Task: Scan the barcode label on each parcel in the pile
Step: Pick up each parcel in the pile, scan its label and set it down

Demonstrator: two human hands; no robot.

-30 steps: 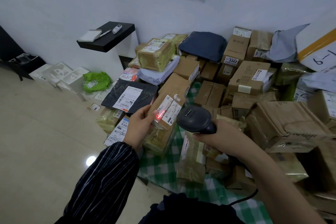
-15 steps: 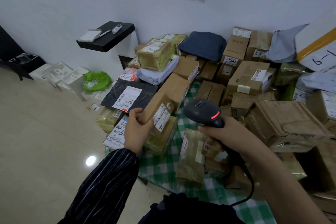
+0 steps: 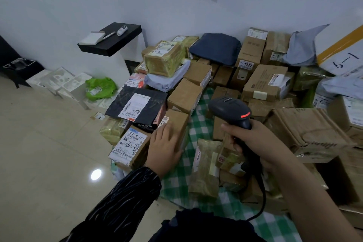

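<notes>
Parcel pile (image 3: 263, 84): cartons and mailer bags stacked beyond and on both sides of the hands, on a green checked cloth (image 3: 198, 104). Brown parcel (image 3: 179, 122): directly under the left hand (image 3: 165, 143), whose blurred fingers lie across its top; whether they grip cannot be told. Right hand (image 3: 253, 143): curled firmly round the handle of the scanner (image 3: 227, 108), red indicator (image 3: 245, 115) lit.
</notes>
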